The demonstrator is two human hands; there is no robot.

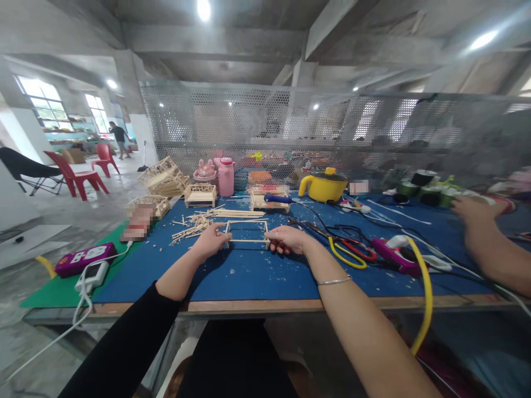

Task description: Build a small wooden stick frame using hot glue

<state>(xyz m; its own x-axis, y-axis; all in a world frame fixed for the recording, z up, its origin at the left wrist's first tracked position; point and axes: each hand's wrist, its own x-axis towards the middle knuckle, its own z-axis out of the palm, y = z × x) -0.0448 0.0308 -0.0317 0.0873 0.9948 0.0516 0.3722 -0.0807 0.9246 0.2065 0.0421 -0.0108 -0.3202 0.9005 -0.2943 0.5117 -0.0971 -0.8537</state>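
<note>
Between my two hands is a small rectangular frame of thin wooden sticks [248, 241], with short legs at its corners. My left hand [211, 241] pinches its left end, and my right hand [287, 240] grips its right end, the fingers curled under. Loose short wooden sticks [194, 228] lie in a heap just beyond my left hand. Longer sticks [238, 213] rest behind the frame. Farther back stand small finished-looking wooden bed-shaped pieces [201, 194], one of them behind a blue-handled tool [277, 199] with a cable.
At the back are a pink bottle [226, 178] and a yellow pot [327, 186]. Cables, red-handled pliers [359, 251] and a purple power strip [400, 258] lie to the right. Another purple power strip [85, 260] sits left. A co-worker's arm [493, 237] reaches in from the right.
</note>
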